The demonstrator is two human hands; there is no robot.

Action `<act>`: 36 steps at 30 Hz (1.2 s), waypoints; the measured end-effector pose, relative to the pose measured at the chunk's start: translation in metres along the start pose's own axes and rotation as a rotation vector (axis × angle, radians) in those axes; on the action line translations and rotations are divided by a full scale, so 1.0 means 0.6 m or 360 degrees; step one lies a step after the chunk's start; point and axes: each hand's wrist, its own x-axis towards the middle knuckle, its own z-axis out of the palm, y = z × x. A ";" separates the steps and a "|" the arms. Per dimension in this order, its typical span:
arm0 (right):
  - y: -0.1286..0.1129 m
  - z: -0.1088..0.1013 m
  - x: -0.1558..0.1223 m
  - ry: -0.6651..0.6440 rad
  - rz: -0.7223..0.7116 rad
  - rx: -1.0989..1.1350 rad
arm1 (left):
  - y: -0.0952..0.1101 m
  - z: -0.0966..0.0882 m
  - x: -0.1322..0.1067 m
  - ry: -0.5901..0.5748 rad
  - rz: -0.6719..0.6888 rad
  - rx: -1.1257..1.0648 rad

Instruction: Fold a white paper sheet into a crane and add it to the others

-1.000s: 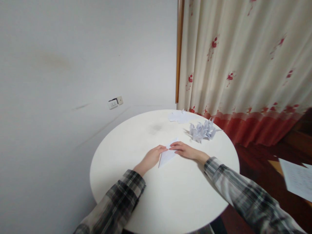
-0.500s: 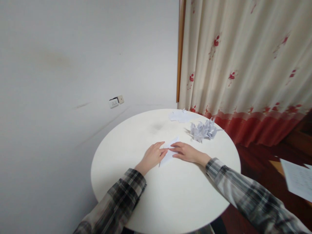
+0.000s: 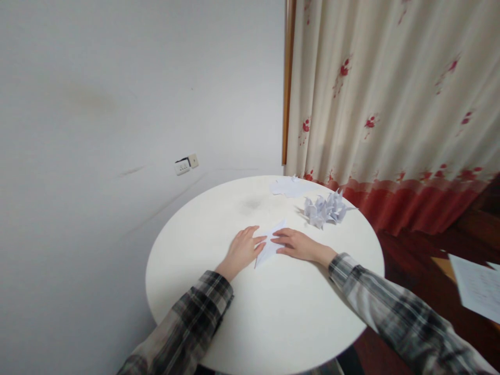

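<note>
Pressing folded white paper (image 3: 269, 246) flat on bench (image 3: 273, 312), left hand (image 3: 242, 250) and right hand (image 3: 297, 245) both flat, gripping nothing. Lying finished nearby: paper cranes (image 3: 326, 209). Remaining, probably: most folds.

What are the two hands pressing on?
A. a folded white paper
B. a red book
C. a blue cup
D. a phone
A: the left hand and the right hand both lie flat on a folded white paper on the round white table, with a pile of folded paper shapes farther back.
</note>
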 end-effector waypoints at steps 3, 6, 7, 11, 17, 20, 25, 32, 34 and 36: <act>0.001 0.001 0.000 -0.0002 -0.0008 -0.0016 | 0.002 0.000 0.000 0.0010 0.0020 0.0060; 0.002 0.002 0.001 -0.0008 -0.0012 -0.0036 | 0.004 -0.002 0.000 0.0030 0.0051 0.0147; 0.003 0.002 0.001 -0.0011 -0.0012 -0.0043 | 0.005 -0.002 0.000 0.0038 0.0055 0.0163; 0.004 0.003 0.001 -0.0017 -0.0006 -0.0053 | 0.004 -0.003 -0.001 0.0064 0.0029 0.0157; 0.002 0.002 0.002 -0.0023 -0.0003 -0.0055 | 0.002 -0.003 0.000 0.0063 0.0013 0.0169; 0.003 0.003 0.002 -0.0020 -0.0003 -0.0062 | 0.003 -0.002 0.000 0.0071 0.0038 0.0165; 0.004 0.005 0.003 -0.0018 -0.0012 -0.0082 | 0.000 0.004 -0.002 0.0024 0.0175 0.0176; 0.001 0.006 0.003 -0.0028 0.0002 -0.0139 | 0.002 0.003 0.000 0.0002 0.0236 0.0190; -0.001 0.005 0.003 -0.0025 0.0000 -0.0167 | 0.006 0.001 0.002 -0.0003 0.0262 0.0177; -0.005 0.004 0.005 -0.0022 -0.0004 -0.0196 | 0.009 -0.001 0.003 -0.0017 0.0270 0.0162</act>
